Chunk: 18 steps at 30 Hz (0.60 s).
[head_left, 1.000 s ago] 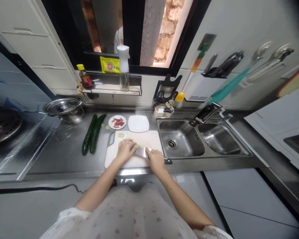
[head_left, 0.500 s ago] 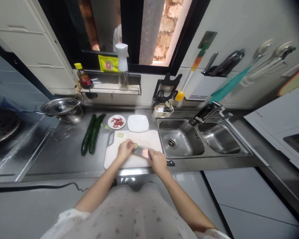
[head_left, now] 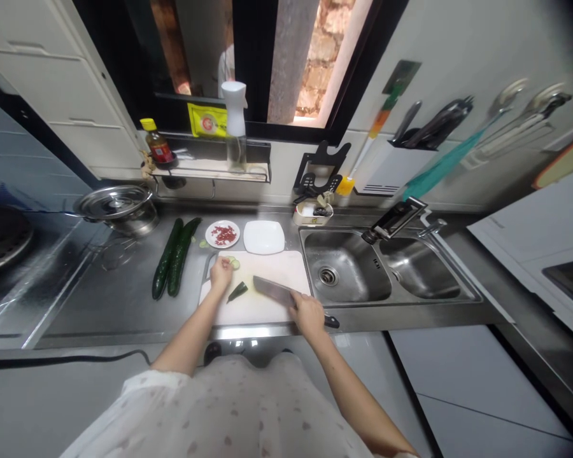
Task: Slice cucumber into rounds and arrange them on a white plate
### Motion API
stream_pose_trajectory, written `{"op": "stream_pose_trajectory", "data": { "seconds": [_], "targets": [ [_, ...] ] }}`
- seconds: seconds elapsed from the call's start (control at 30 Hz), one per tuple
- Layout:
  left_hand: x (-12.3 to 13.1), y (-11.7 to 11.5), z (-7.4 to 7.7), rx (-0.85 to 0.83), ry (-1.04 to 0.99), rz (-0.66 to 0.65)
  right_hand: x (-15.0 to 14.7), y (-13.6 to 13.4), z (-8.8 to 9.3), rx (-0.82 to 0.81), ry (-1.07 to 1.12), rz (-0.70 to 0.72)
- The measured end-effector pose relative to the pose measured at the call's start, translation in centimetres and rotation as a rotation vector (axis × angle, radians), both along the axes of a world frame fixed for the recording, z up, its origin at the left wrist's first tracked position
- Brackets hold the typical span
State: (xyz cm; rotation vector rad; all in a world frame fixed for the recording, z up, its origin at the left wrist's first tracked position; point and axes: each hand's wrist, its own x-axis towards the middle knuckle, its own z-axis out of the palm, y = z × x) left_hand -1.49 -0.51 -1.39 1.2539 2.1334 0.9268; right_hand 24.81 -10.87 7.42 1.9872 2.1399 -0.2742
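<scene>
My right hand is wrapped round the handle of a kitchen knife, its broad blade pointing left, low over the white cutting board. At the board's upper left, my left hand has its fingers pinched together at some pale green cucumber slices; they seem to grip a slice, partly hidden by the fingers. Between hand and blade lies a dark green cucumber piece. Two whole cucumbers lie side by side left of the board.
Behind the board stand a small plate of chopped red bits and a white square plate. A double steel sink adjoins on the right. At the left are a lidded steel pot and a wire rack.
My left hand has moved left and away from me, from the blade tip to the slices. The dark green piece now shows on the board. The knife has shifted slightly.
</scene>
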Motion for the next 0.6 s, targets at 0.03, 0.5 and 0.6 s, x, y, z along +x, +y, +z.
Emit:
{"op": "stream_pose_trajectory", "data": {
  "seconds": [0.03, 0.5, 0.6],
  "targets": [
    [0.0, 0.3, -0.1, -0.002, 0.026, 0.001, 0.0, 0.0, 0.0, -0.001, 0.0, -0.002],
    [-0.1, 2.3, -0.9, -0.013, 0.229, -0.109, 0.2, -0.2, -0.4, -0.026, 0.016, -0.033],
    [-0.5, 1.9, -1.1, 0.03, 0.287, -0.18, 0.2, -0.1, -0.4, -0.029, 0.023, -0.04]
  ]
}}
